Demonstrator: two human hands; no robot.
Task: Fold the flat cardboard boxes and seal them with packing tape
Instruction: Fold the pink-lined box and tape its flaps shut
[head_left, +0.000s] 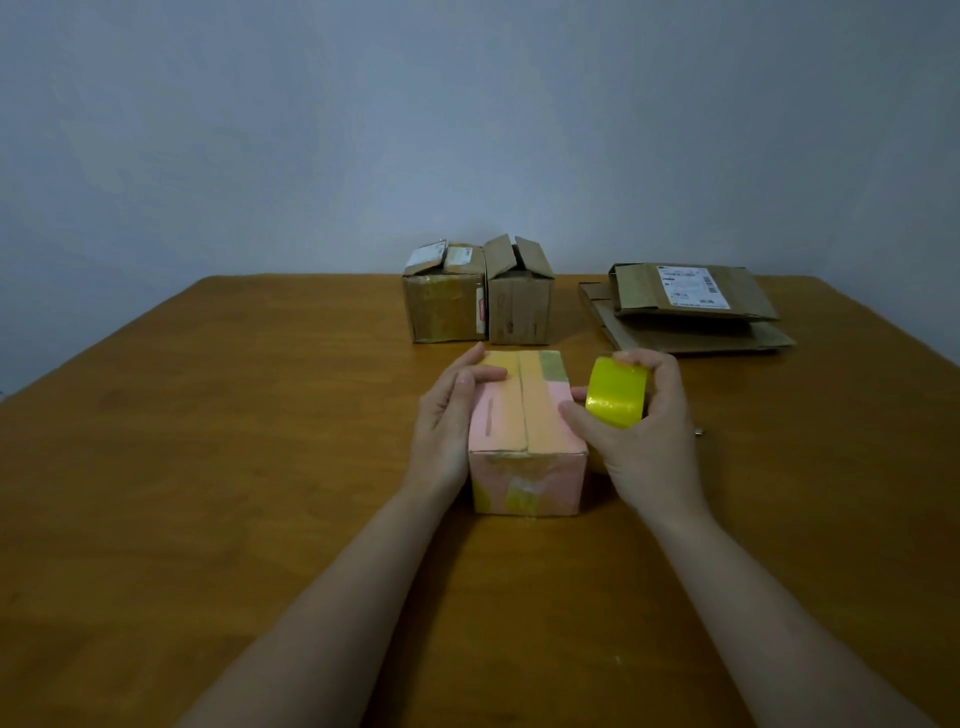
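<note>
Status: the pink box (524, 415) is folded and sits between the two hands, top flaps down and meeting at a centre seam. The seam still shows as a dark line, so I judge this top is not sealed yet. There is yellowish tape on the top and on the near face, and I can't tell whether it is old or fresh. The left hand (454, 415) is released flat against the box's left wall, with one digit lying over the top to brace it. The right hand (641, 441) is clenched around the yellow tape roll (617, 392), just right of the box and touching it. No free strip is visible, so the next step is probably finding the tape end. Beyond the left hand are two brown boxes standing side by side. The left brown box (444, 304) has its flaps roughly down and glossy tape on the front. The right brown box (519, 306) has its flaps partly up, so it looks unsealed. Beyond the right hand, well apart, is a flat cardboard stack (727, 332) still to fold, at least two pieces. Writing: a white shipping label (693, 288) with barcodes is on the top flat, too small to read. The left brown box has white stickers, also illegible. No brand is visible on the tape roll. Everything rests on the wooden counter (208, 467).
</note>
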